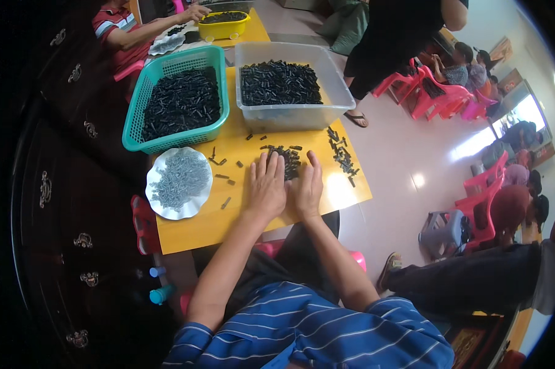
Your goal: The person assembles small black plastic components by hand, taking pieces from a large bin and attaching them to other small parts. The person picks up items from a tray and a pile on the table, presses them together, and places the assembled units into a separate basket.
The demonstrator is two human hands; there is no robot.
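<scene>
On the yellow table (191, 237), a small pile of short black plastic pieces (288, 158) lies in front of me. My left hand (267, 189) rests flat against the near left side of this pile, its fingers stretched out over some pieces. At the pile's right edge my right hand (308, 189) stands on its side, fingers extended upward; neither hand grips anything that I can see. A white wavy-rimmed plate (186, 212) with a heap of small silvery screw-like pieces (180, 178) sits left of my left hand. Loose black pieces (221, 177) lie between plate and pile.
A teal basket (223, 92) and a translucent tub (290, 118), both with many black pieces, stand at the table's far side. More black pieces (344, 154) lie near the right edge. Across, another person's hand (196, 12) is by a yellow container (228, 29). Dark drawers (74, 184) line the left.
</scene>
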